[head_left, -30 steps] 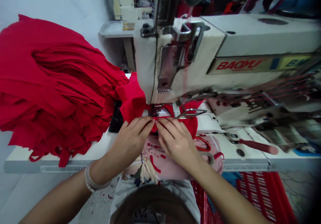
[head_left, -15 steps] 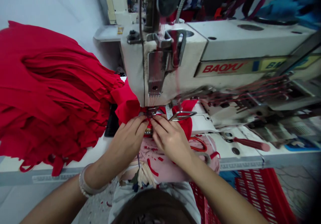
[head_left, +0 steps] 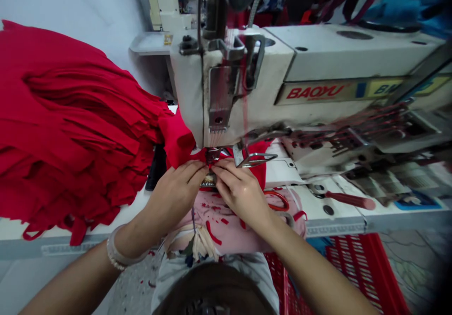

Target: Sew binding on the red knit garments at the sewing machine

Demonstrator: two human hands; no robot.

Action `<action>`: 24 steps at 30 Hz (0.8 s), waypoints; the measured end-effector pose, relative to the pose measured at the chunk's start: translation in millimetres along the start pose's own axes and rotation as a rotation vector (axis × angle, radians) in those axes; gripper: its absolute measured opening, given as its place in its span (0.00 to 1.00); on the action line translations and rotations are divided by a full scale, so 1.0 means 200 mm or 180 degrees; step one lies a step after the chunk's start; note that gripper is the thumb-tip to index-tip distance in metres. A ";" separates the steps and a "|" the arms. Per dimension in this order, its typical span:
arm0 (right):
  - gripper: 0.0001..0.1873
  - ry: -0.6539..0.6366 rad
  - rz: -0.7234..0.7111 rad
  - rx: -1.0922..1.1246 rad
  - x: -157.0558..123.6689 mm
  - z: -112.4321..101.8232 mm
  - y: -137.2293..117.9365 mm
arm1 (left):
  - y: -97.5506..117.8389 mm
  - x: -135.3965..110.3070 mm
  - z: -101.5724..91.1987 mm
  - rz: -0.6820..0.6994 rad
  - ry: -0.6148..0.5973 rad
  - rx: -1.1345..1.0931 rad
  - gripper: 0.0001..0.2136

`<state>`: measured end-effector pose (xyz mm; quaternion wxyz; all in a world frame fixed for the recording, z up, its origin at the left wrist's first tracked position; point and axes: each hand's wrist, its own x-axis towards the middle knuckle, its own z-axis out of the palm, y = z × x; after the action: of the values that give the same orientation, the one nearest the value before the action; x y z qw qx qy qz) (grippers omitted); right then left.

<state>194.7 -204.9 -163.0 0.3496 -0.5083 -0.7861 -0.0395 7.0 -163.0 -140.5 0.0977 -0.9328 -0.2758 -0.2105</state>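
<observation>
Left hand (head_left: 174,188) and right hand (head_left: 240,190) close together, fingers clamped down on red piece (head_left: 256,173), fingertips almost meeting just in front of presser foot (head_left: 213,155). Narrow gap between the two hands, with label (head_left: 209,180) showing there: small, pale gold, print too small to read. Label lying on red piece, just below the foot, so a fresh point of attention at the needle area. Exact line of label against needle hidden by fingers and foot.

Red piece bunched under both hands, then folded up along the left side of machine head (head_left: 226,89), running toward stack (head_left: 70,108) of red cut pieces heaped on table (head_left: 328,225). Join between piece and stack not clear. Metal loop (head_left: 256,159) just above right hand. Screwdriver (head_left: 349,200), red handle, lying on table to the right. Pink cloth (head_left: 226,230) across lap below hands, flecked with red scraps. Crate (head_left: 353,268), red, on floor at lower right.
</observation>
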 end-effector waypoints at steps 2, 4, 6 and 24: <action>0.16 0.0025 -0.0030 -0.0029 -0.01 0.00 0.01 | 0.00 0.00 0.00 0.0023 0.0021 -0.0006 0.16; 0.16 0.0056 -0.0073 -0.0063 -0.01 0.00 0.01 | -0.01 0.00 -0.01 0.0061 0.0050 0.0015 0.17; 0.16 0.0074 -0.0109 -0.0112 -0.01 -0.01 0.01 | -0.01 -0.01 -0.01 0.0094 0.0066 0.0053 0.17; 0.14 0.0865 0.0899 -0.0966 -0.17 -0.13 0.03 | -0.12 -0.10 0.09 -0.2444 0.0925 -0.1803 0.29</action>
<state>221.6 -238.5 -164.5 0.3738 -0.6498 -0.6380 -0.1758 -15.6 -146.4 -163.8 -0.2066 -0.7149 -0.5148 -0.4258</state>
